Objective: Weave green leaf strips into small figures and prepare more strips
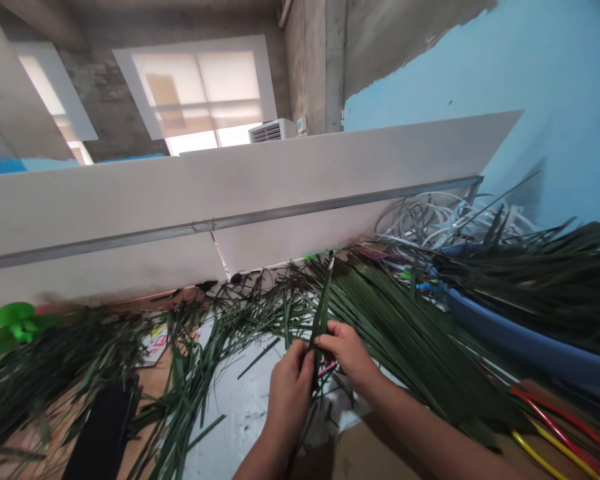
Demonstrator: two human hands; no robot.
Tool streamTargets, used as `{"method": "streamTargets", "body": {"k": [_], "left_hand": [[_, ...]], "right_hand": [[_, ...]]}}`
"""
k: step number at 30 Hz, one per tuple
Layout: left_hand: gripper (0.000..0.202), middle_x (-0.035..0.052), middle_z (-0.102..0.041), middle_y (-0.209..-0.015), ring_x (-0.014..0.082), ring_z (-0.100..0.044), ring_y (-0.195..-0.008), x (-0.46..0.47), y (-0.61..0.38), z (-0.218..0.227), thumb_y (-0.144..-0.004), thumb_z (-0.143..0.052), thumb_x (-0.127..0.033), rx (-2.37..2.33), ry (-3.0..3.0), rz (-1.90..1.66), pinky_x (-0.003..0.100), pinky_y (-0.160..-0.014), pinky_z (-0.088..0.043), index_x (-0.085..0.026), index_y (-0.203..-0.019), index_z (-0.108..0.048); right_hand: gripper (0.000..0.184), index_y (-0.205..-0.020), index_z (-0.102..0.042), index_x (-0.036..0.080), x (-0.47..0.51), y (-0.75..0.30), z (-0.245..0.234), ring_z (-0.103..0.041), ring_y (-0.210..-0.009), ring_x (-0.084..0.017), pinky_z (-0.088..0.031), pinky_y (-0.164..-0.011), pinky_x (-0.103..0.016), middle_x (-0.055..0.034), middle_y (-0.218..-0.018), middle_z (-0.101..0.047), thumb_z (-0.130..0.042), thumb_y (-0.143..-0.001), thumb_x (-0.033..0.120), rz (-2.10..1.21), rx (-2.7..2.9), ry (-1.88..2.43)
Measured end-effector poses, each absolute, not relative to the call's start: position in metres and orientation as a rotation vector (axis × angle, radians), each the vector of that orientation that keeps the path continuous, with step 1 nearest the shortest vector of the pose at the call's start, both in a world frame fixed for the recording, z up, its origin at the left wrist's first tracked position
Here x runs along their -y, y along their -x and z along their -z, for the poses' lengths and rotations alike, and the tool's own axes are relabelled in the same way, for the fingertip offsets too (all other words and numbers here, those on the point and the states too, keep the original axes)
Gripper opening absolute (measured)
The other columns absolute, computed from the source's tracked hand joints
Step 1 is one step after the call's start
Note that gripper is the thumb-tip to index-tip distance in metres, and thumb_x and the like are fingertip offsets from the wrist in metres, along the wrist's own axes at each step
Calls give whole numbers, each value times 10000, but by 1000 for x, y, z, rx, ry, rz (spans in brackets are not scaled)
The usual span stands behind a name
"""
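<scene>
Far left, a bright green plastic propeller-shaped piece (17,325) is sitting by a heap of dark green leaf strips (27,363); a black oblong object (101,430) is lying just in front. Loose cut strips (193,390) are trailing over the white work surface (237,407). Left hand (291,387) is closing thumb and fingers on the lower part of a folded-looking green leaf (321,319). The leaf is standing up between the hands, tip pointing away from the person. Right hand (349,353) is pinching it slightly higher, thumb against fingers; a pink item (327,369) is showing below, grip unclear. Right of that, long leaf blades (405,340) are lying stacked beside a blue tub (515,337), leaves overflowing. Red tubes (550,415) and yellow tubes (563,445) are lying lower right.
</scene>
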State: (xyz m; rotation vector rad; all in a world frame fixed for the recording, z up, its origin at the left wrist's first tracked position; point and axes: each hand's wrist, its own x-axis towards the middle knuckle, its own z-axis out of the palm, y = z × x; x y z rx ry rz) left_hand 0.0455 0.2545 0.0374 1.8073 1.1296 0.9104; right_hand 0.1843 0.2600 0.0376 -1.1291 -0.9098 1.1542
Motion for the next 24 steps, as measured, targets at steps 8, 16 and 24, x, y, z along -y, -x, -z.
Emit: {"method": "streamTargets", "body": {"k": [8,16,24], "left_hand": [[233,-42,-463,-638,158,-427,-616,-248,-50,-39,-897,-428,-359,-1169,-1881,-816,260,-594,-282,-241,-697,-409],[261,-46,-451,-619,158,-417,-614,-247,-51,-40,-886,-440,-383,-1164,-1896,-772,259,-593,-277,-241,-673,-389],[296,-29,-486,-623,170,-443,-626,-251,-50,-39,-875,-443,-450,-1170,-1868,-724,274,-592,-271,-234,-674,-448]], "right_hand": [[102,-585,-576,189,-266,-198,-45,-391,-421,-84,-305,-408,-220,64,-483,-500,-623,-553,274,-1012,830,1137],[143,-617,-552,203,-272,-215,-43,-350,-357,-76,-244,-366,-216,88,-440,-452,-631,-606,321,-976,745,1139],[143,-617,-586,193,-266,-210,-50,-376,-352,-78,-251,-356,-220,69,-452,-511,-669,-603,308,-1011,751,1130]]}}
